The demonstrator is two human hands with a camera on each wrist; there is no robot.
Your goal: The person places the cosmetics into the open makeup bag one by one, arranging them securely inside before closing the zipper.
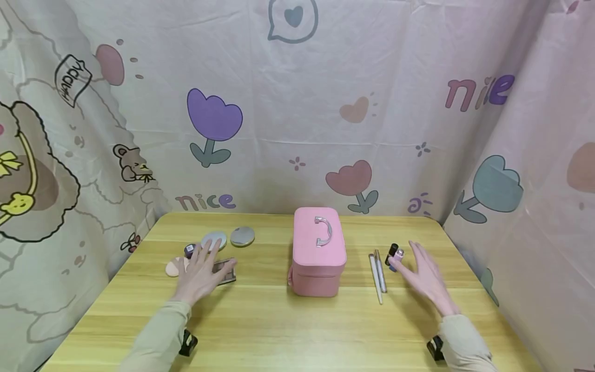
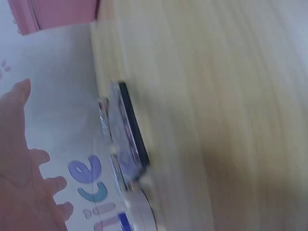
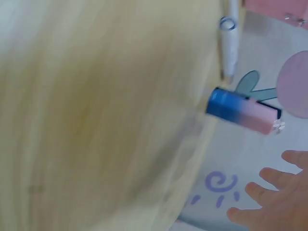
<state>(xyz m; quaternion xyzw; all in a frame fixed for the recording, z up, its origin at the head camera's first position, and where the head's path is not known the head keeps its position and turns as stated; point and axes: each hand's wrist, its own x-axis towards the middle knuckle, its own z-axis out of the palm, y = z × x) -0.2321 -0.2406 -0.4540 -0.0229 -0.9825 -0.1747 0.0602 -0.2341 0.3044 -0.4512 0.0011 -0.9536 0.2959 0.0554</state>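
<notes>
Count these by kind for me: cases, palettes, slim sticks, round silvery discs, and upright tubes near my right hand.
Case: 1
Palette: 1
Slim sticks: 2
Round silvery discs: 2
Upright tubes near your right hand: 2
Total: 8

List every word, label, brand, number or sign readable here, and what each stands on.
"nice": back curtain, lower left.
"nice": back curtain, upper right, broken by a fold.
"HAPPY", tilted sideways: speech bubble on the left curtain.
Dark pot, pale label: too small to read.
No brand or number is readable.

Printed cloth behind a wood-grain table — purple tulip, red tulip, bear, speech bubble (heart inside) — "nice" lettering twice.
</notes>
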